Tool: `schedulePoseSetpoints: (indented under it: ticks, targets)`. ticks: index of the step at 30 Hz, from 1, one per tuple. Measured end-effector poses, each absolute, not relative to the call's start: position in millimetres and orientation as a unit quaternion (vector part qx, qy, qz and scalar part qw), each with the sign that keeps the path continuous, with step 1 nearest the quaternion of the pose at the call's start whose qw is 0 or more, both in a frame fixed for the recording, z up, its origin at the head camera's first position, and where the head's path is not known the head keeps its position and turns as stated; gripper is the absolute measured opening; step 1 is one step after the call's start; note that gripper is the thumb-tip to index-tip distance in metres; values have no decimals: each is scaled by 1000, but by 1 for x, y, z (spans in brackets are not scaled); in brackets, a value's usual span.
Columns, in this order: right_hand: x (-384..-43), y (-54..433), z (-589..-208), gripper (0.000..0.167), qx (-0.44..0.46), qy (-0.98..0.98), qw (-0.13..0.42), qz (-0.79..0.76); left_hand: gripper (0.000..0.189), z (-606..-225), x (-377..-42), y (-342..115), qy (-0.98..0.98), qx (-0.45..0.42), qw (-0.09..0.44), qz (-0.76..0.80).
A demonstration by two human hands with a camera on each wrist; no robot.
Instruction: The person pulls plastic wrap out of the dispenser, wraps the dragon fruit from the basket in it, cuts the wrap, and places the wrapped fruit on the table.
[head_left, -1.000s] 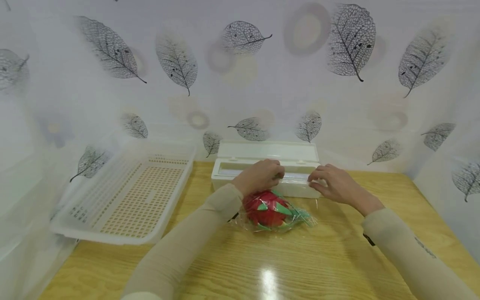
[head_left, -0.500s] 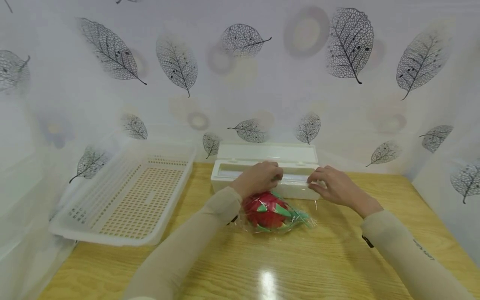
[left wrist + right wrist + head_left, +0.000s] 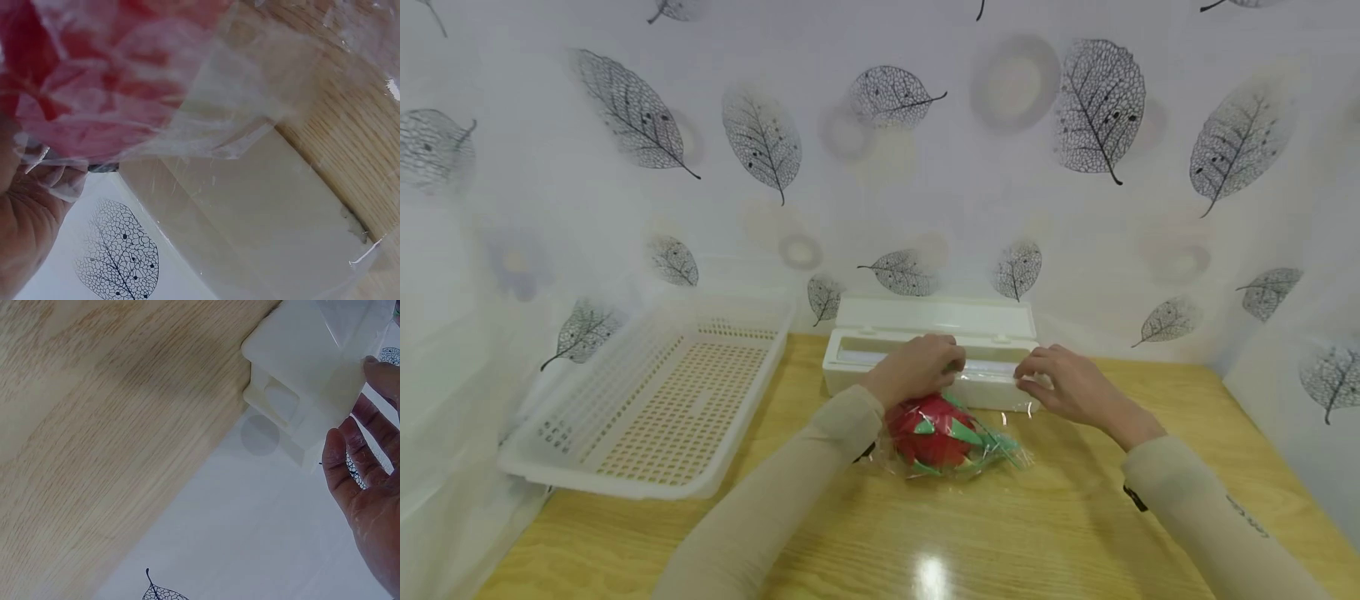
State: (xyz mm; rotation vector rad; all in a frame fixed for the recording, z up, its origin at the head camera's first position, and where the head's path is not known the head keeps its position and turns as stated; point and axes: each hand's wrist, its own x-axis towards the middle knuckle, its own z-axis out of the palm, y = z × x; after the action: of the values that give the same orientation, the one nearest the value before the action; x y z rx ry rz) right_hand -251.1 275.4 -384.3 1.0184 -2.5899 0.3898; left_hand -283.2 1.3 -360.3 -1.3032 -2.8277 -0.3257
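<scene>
A long white cling film box (image 3: 1000,393) stands at the back of the table, its lid (image 3: 936,317) raised and a pale roll (image 3: 992,367) inside. My left hand (image 3: 917,367) reaches over its front edge near the middle, fingers curled on the cling film (image 3: 250,106). At the right end, my right hand (image 3: 1067,383) pinches film at the front rim, thumb (image 3: 382,375) in front and fingers above. Close before the box lies a red dragon fruit (image 3: 936,433) with green scales, wrapped in clear film; my left forearm partly covers it. The left fingertips are hidden in the left wrist view.
A white perforated plastic basket (image 3: 700,450) stands at the left of the wooden table (image 3: 1000,533). Behind, a pale curtain (image 3: 925,183) printed with dark leaves hangs close to the box and runs along both sides.
Both hands keep their places at the box's front edge. The head view has tipped slightly upward, so everything sits a little lower in it.
</scene>
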Motion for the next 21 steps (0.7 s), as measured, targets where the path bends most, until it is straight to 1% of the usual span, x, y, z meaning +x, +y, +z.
schedulePoseSetpoints:
  ticks: [11,21]
  targets:
    - [-251,275,-385,9,364,-904,174,138,16,-359,-283,-1,-901,-422,16,-101]
    - [-252,275,-385,9,365,-903,180,138,15,-359,-284,-2,-900,-423,11,-106]
